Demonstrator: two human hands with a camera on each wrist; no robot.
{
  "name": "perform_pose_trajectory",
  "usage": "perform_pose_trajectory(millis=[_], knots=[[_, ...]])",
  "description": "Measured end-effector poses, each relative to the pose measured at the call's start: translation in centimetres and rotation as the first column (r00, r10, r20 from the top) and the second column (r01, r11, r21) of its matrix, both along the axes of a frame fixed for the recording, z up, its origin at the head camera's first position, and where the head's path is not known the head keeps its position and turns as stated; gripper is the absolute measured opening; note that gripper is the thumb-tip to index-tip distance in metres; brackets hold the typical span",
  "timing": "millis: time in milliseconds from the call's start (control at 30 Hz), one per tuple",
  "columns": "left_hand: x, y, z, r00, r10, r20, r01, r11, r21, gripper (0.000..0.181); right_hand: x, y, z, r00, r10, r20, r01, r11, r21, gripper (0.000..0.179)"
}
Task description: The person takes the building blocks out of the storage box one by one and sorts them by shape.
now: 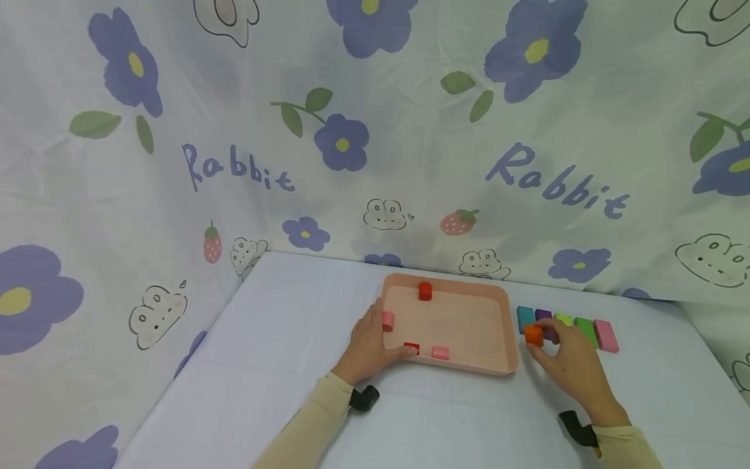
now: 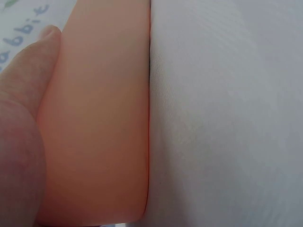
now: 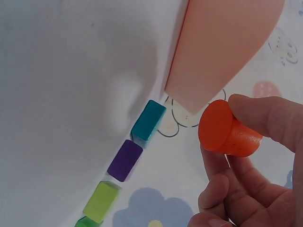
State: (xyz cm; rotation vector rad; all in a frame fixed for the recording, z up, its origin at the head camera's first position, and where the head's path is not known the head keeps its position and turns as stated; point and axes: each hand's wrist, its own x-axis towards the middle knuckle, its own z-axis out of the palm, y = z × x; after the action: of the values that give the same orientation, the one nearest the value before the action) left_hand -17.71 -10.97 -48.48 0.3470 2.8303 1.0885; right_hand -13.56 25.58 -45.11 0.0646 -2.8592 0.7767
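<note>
My right hand (image 1: pixel 571 365) pinches an orange cylinder block (image 3: pixel 229 130) between thumb and fingers, just off the tray's right side. At the front left corner of the pink tray (image 1: pixel 451 319) is my left hand (image 1: pixel 370 345), its fingers stretched along the left side and its thumb at the front rim. Inside the tray, a red block (image 1: pixel 424 292) lies near the back wall and a pink block (image 1: pixel 388 321) beside the left fingers. Along the front wall are a red block (image 1: pixel 411 346), close to the thumb, and another pink block (image 1: pixel 441 353).
Right of the tray runs a row of blocks: teal (image 3: pixel 149 122), purple (image 3: pixel 125 161), yellow-green (image 3: pixel 102 202), green (image 1: pixel 586 331) and pink (image 1: pixel 606 335). They lie on a white-covered table (image 1: pixel 281 326). A patterned cloth (image 1: pixel 410 143) hangs behind.
</note>
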Motion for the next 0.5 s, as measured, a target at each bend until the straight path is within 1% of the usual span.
perform_pose_trajectory(millis=[133,233,400,500], knots=[[0.01,0.04,-0.06,1.0,0.0,0.0,0.0,1.0,-0.003,0.12,0.01,0.16,-0.54,1.0,-0.008,-0.007,0.008,1.0,0.0,0.048],[0.09,0.06,-0.01,1.0,-0.003,0.0,0.003,1.0,0.0,0.12,-0.03,0.3,-0.78,1.0,-0.012,0.006,0.012,1.0,-0.006,0.048],[0.24,0.07,0.07,1.0,-0.003,0.001,0.003,1.0,0.009,0.119,-0.16,0.48,-1.0,0.999,-0.03,0.042,0.031,0.999,-0.023,0.05],[0.26,0.06,0.01,1.0,-0.001,-0.006,0.001,1.0,0.012,0.119,-0.31,0.6,-1.1,0.996,-0.036,0.077,0.039,0.998,-0.039,0.049]])
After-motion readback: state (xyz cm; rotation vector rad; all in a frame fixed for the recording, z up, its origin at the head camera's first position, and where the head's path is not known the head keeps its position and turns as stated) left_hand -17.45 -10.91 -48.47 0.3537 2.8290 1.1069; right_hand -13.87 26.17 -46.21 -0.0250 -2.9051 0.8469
